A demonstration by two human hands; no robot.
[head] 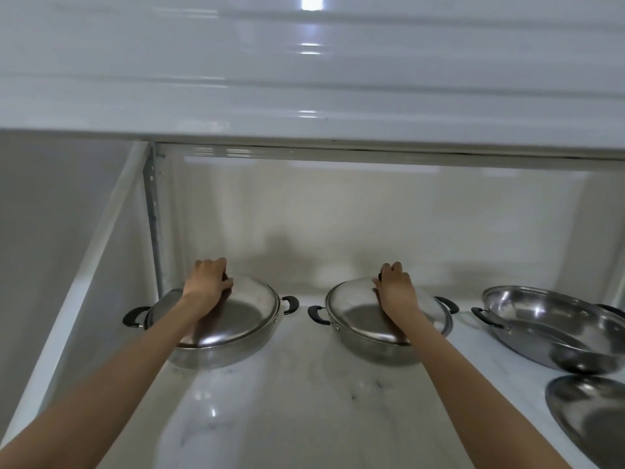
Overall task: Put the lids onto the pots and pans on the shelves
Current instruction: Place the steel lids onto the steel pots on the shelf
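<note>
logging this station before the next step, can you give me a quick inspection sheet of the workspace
surface: white marbled shelf, glossy, another shelf above.
job's things: left pan and middle pan each under a glass lid; right pan uncovered; a steel lid lies in front of it.
clutter: nothing seen.
hands: left hand on the left lid knob; right hand on the middle lid knob.
cables: nothing seen.
surroundings: pale back wall, metal upright at left.
</note>
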